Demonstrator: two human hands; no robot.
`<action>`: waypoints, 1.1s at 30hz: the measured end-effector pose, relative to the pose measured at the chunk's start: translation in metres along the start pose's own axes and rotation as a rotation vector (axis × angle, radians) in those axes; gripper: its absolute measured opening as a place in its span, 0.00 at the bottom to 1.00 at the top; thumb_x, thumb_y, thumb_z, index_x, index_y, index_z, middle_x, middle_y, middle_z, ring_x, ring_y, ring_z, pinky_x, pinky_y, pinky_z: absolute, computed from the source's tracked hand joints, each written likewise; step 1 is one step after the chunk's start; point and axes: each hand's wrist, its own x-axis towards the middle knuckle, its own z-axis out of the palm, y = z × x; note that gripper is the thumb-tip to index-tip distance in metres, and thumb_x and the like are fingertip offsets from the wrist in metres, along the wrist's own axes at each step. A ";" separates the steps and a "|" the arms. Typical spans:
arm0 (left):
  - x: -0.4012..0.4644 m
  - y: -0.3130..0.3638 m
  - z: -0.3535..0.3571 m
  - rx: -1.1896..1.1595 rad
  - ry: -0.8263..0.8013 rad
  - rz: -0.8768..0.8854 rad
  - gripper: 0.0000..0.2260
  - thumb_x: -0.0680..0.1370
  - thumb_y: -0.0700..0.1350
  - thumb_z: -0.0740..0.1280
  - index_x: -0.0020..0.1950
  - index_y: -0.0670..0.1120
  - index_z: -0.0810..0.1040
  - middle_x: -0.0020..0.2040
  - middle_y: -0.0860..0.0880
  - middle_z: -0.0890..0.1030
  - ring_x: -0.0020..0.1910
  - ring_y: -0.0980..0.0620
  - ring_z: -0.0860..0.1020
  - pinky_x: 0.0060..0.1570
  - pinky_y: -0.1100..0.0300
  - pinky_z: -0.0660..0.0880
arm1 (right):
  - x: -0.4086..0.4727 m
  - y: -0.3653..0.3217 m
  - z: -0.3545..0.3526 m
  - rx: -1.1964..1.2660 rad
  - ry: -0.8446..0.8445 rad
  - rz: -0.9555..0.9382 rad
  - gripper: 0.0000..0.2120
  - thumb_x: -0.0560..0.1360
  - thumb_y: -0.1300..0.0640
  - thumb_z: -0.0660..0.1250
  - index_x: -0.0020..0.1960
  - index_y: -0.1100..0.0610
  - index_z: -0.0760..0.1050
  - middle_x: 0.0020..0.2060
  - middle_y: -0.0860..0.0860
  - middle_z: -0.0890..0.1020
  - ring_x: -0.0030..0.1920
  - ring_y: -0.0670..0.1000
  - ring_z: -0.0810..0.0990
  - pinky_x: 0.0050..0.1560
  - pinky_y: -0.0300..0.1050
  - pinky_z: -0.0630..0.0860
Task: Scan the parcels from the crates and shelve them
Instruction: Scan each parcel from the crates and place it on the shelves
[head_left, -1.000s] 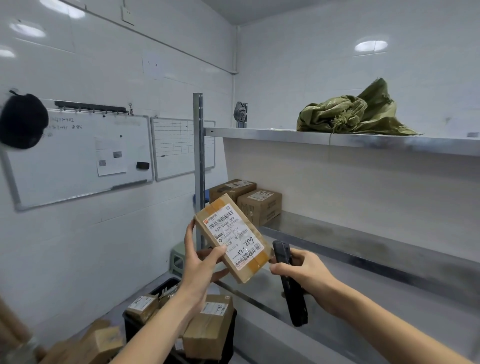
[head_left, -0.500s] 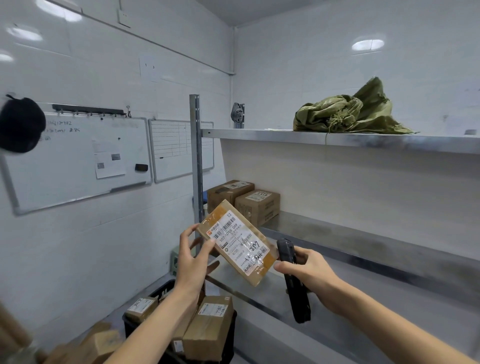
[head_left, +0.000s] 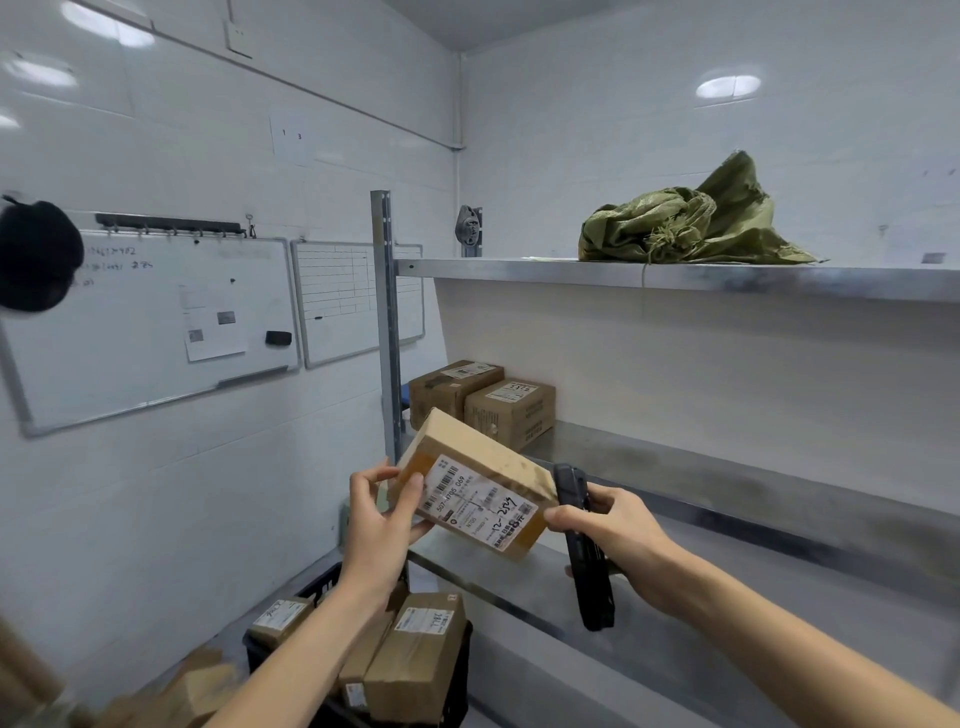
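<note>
Holding parcel (head_left: 470, 491) labelled "507-4795 069", left grip (head_left: 382, 525); right grip (head_left: 618, 535) clutching scanner (head_left: 584, 551).

We stand in a corner of glossy white walls (head_left: 675, 156) that mirror the ceiling lights. On the left wall hang a whiteboard (head_left: 150, 322) with papers and an eraser, a gridded board (head_left: 337, 301) beside it, a hook rail (head_left: 171, 224) above, and a black cap (head_left: 36, 254). Steel shelving (head_left: 675, 278) on an upright post (head_left: 385, 322) fills the right; a green sack (head_left: 691, 223) lies on top.
</note>
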 end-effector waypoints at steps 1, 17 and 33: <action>0.000 -0.001 -0.001 0.020 -0.006 -0.002 0.13 0.78 0.46 0.69 0.59 0.48 0.69 0.65 0.53 0.74 0.54 0.53 0.81 0.50 0.46 0.84 | -0.001 0.000 -0.001 -0.004 0.001 0.005 0.14 0.66 0.45 0.78 0.52 0.41 0.86 0.50 0.49 0.88 0.59 0.60 0.83 0.56 0.70 0.82; 0.009 -0.007 -0.004 0.307 -0.179 -0.042 0.21 0.70 0.67 0.69 0.62 0.67 0.74 0.58 0.53 0.82 0.60 0.50 0.79 0.61 0.44 0.78 | -0.002 -0.010 -0.026 -0.129 0.050 0.058 0.16 0.67 0.48 0.81 0.52 0.50 0.84 0.47 0.54 0.88 0.46 0.55 0.85 0.50 0.54 0.84; 0.037 0.025 0.027 0.475 -0.120 0.059 0.20 0.79 0.57 0.67 0.71 0.58 0.73 0.50 0.52 0.83 0.49 0.54 0.82 0.52 0.50 0.82 | -0.008 -0.055 -0.030 -1.353 0.080 -0.294 0.25 0.68 0.44 0.73 0.61 0.49 0.70 0.52 0.47 0.79 0.51 0.55 0.80 0.40 0.47 0.69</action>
